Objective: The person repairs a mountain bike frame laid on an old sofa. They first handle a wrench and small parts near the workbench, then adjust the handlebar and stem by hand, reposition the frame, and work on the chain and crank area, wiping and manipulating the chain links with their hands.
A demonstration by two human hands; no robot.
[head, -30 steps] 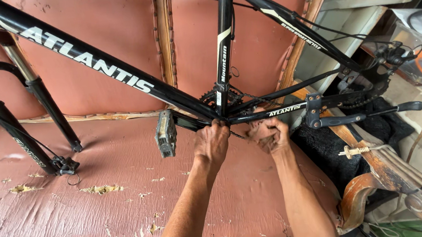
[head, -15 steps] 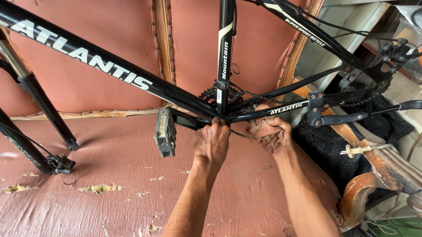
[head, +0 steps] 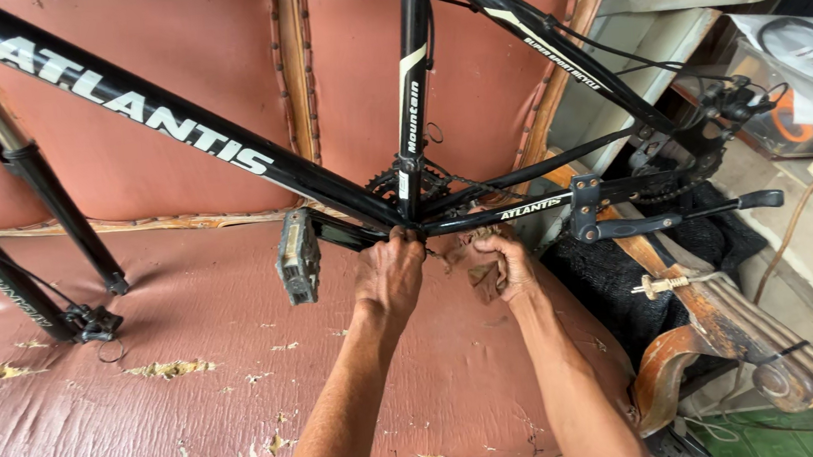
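Left hand (head: 389,276) curled tight around the black crank arm (head: 344,233), right where it meets the bottom of the bike frame (head: 405,214). Fingers wrapped over the top of the metal, so hidden from here, knuckles toward the camera. Right hand (head: 506,264) just beside it, fingers bunched closed on a crumpled brown rag (head: 480,276), pressed up under the lower frame tube (head: 521,210). Both hands close together, almost touching, and both right below the spot where all the tubes join. Left hand a little nearer to that joint; right hand a bit off toward the back of the bike. Long line of the crank arm running from the left hand out to the left, ending in the grey pedal (head: 298,256), which hangs over the middle of the sofa seat (head: 195,371). Small chainring (head: 393,179) with its teeth just above the left hand's fingers. Lower tube stretching away from the right hand toward the right arm of the sofa, with the black kickstand (head: 676,217) sticking out past it. Front fork (head: 31,248) well apart, its two legs resting down near the left end of the seat. Torn red seat cover with yellow foam showing near the front edge. Carved wooden sofa arm (head: 724,329) at the right end, near the right elbow.
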